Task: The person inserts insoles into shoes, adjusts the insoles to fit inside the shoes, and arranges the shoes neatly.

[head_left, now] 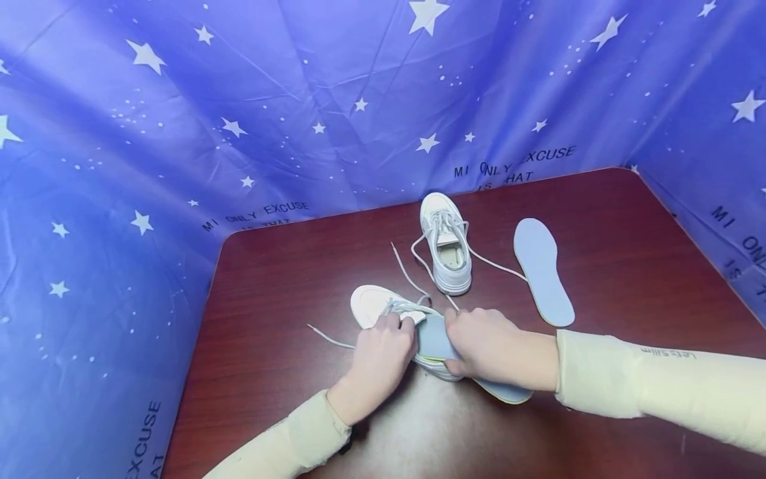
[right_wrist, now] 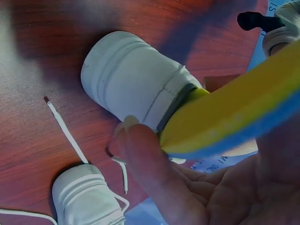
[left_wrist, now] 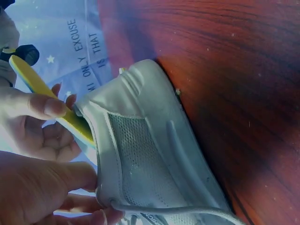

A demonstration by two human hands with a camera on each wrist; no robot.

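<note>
A white sneaker (head_left: 372, 304) lies near the middle of the table, toe pointing to the far left, laces loose. At its opening, my left hand (head_left: 381, 352) grips the upper beside the tongue and laces. My right hand (head_left: 487, 346) holds an insole (head_left: 435, 336), blue on top with a yellow underside, between thumb and fingers. One end of this insole is inside the shoe, hidden by the collar; the other sticks out past the heel, toward my right wrist. In the left wrist view, the right thumb lies along the insole (left_wrist: 77, 126), just above the collar.
A second white sneaker (head_left: 453, 276) stands farther back, its laces trailing on the table. Another light blue insole (head_left: 541, 273) lies flat to the right, a lace end reaching its edge. Blue star-printed cloth (head_left: 335, 106) hangs around the dark red wooden table (head_left: 269, 293).
</note>
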